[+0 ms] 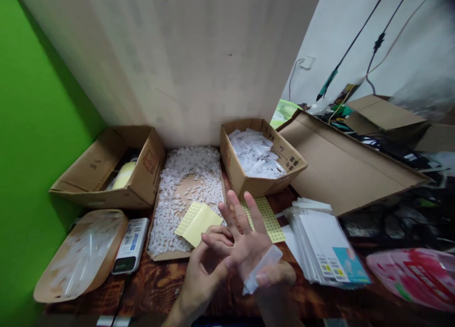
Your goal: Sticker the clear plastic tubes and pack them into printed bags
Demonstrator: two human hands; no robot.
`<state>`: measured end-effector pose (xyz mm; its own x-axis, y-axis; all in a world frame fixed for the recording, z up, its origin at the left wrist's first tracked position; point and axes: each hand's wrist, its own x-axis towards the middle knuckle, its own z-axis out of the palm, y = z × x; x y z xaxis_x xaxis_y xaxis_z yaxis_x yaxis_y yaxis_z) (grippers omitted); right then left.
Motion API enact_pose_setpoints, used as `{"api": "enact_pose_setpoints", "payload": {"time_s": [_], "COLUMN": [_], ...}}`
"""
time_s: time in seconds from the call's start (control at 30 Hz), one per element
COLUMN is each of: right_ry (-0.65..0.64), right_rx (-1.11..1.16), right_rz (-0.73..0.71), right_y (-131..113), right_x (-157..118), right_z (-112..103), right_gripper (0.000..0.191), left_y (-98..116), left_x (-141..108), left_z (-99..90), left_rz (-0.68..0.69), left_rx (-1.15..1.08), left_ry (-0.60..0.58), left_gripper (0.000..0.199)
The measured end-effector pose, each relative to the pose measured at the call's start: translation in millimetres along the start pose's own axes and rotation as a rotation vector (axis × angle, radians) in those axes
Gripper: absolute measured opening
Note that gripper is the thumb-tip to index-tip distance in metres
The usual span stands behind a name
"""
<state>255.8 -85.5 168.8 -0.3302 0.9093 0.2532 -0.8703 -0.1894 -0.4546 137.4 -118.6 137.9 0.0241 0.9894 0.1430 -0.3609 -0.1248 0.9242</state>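
My right hand (250,246) is palm up with its fingers spread, and its thumb presses a small translucent plastic tube (263,267) against the palm. The tube lies tilted, its narrow tip pointing down and left. Beside it, my left hand (204,272) is closed at the right hand's little finger, thumb and curled fingers bent inward; whatever is between them is hidden. Just beyond the hands lie a folded yellow sticker sheet (201,222) and another yellow sticker sheet (268,218), partly covered by the right fingers.
A shallow cardboard tray (188,189) holds many small white plastic pieces. Behind stand a carton (261,187) of clear tubes and another carton (142,185). Left are a tan tub (117,251) and a white device (131,246); right, packaged cards (320,241) and a pink bag (412,275).
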Motion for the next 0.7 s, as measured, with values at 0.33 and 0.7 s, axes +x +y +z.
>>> {"api": "enact_pose_setpoints", "payload": {"time_s": [0.33,0.7], "right_ry": [0.069,0.077], "right_rx": [-0.022,-0.034], "right_rz": [0.011,0.013], "right_y": [15,13], "right_x": [-1,1], "right_z": [-23,-16], "right_gripper": [0.103,0.105], "left_y": [-15,-9], "left_x": [-2,-2], "left_z": [-1.0,2.8], "left_rz": [-0.018,0.027], "left_rx": [0.122,0.161], "left_ry": [0.088,0.108], "left_gripper": [0.011,0.01]}}
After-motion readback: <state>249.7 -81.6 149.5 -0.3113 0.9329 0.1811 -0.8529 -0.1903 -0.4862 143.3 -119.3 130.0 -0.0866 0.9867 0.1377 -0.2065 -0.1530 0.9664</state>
